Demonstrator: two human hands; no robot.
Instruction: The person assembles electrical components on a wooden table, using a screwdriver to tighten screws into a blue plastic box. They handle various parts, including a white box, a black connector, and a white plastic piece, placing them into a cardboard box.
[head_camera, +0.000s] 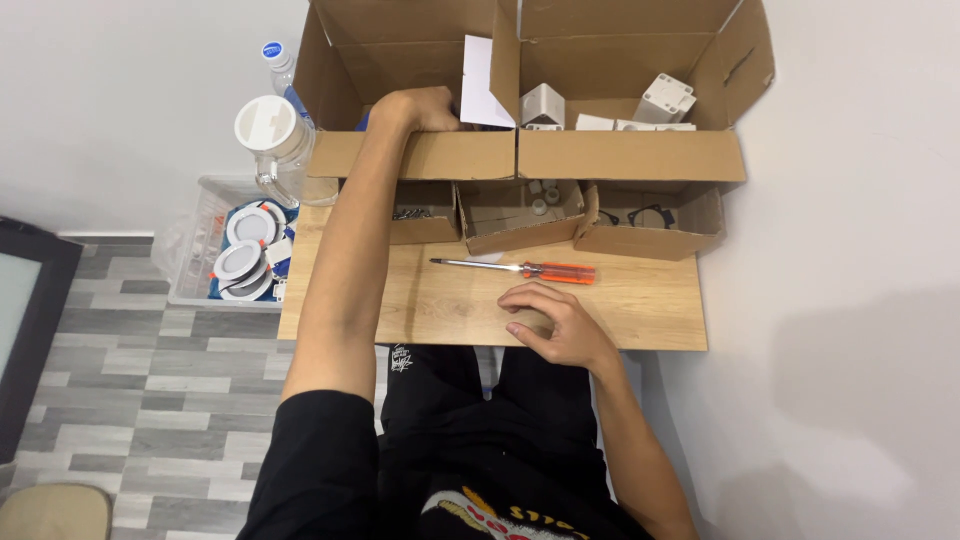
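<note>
Inside big carton, left hand grip hidden

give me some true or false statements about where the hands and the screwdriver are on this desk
1. The left hand reaches into the big cardboard box at the back of the desk. True.
2. The right hand holds the screwdriver. False: the screwdriver lies on the wooden desk, apart from that hand, which rests near the desk's front edge.
3. The screwdriver has an orange handle. True.
4. Three small open boxes sit in front of the two big ones. True.
5. The screwdriver's tip points to the person's right. False: the handle is on the right and the tip points left.
</note>
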